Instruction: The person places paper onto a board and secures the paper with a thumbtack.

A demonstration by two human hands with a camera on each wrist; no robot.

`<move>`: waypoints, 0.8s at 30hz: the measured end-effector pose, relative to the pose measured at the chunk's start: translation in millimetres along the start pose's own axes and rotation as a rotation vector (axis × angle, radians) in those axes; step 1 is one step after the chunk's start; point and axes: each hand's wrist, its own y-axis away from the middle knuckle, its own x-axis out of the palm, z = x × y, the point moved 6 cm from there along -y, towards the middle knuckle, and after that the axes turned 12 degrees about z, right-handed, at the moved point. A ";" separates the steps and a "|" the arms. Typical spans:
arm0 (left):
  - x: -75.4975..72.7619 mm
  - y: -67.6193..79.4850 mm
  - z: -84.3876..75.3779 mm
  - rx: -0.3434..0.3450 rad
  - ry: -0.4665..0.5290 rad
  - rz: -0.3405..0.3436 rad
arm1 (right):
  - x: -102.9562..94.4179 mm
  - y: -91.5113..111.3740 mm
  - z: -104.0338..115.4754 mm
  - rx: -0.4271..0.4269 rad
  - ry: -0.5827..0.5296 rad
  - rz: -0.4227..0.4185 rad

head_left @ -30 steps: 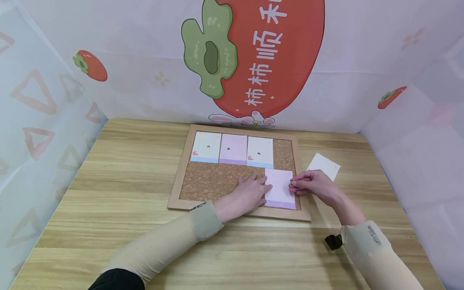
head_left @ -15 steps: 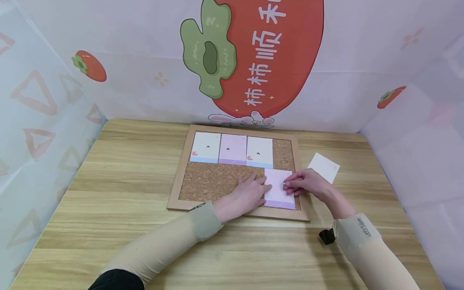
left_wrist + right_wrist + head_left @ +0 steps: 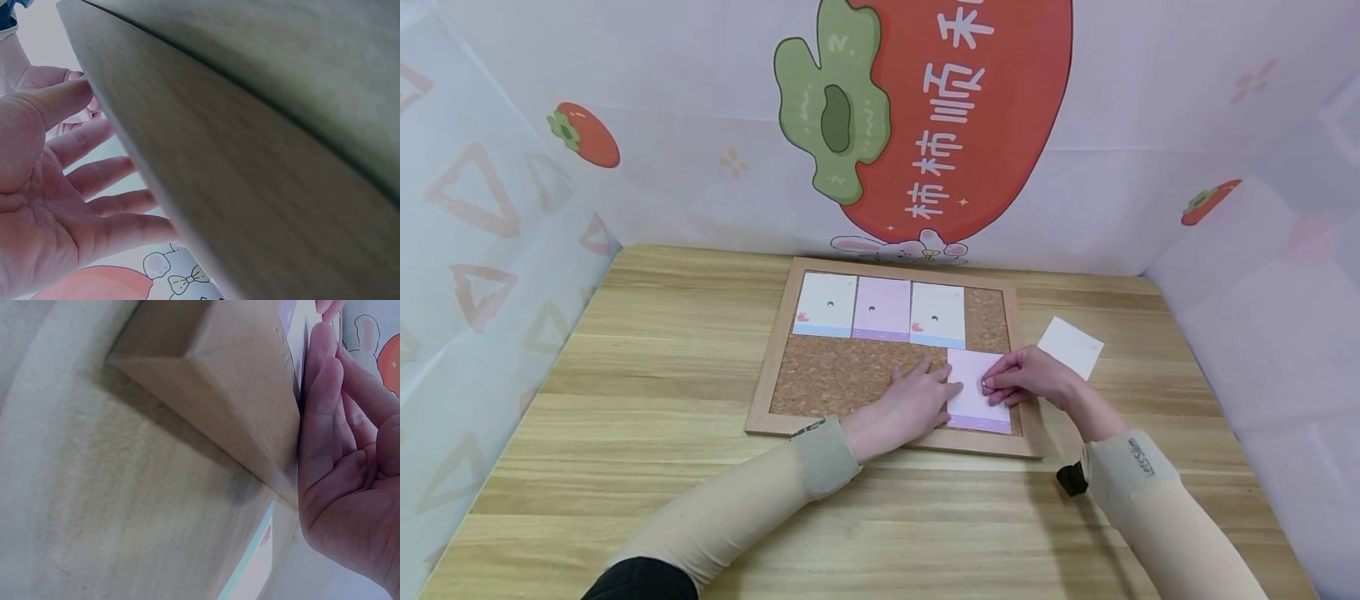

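Observation:
A purple card [image 3: 972, 408] lies at the lower right of a framed corkboard [image 3: 835, 375]. My left hand [image 3: 906, 412] is spread flat, its fingertips resting on the card's left edge and the cork beside it. The left wrist view shows those fingers spread out along the frame. Over the card's right half, my right hand [image 3: 1033, 379] pinches a small shiny thumbtack [image 3: 985, 383] between thumb and forefinger, close to the paper. Fingers mostly cover the tack. In the right wrist view, the right hand [image 3: 356, 444] reaches over the wooden frame edge.
Along the board's top row hang a white card [image 3: 826, 292], a purple card [image 3: 883, 292] and another white card [image 3: 938, 296], each with a tack. A loose white card [image 3: 1071, 346] lies on the table [image 3: 647, 358] right of the board, partly behind the right hand.
My right hand has moved left from the purple card's right edge, further in over its surface, still pinching the thumbtack. The left hand has stayed in place.

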 end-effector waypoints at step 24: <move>2.8 -1.7 1.5 -0.004 0.034 0.009 | 3.3 -5.0 15.0 0.132 0.163 -0.003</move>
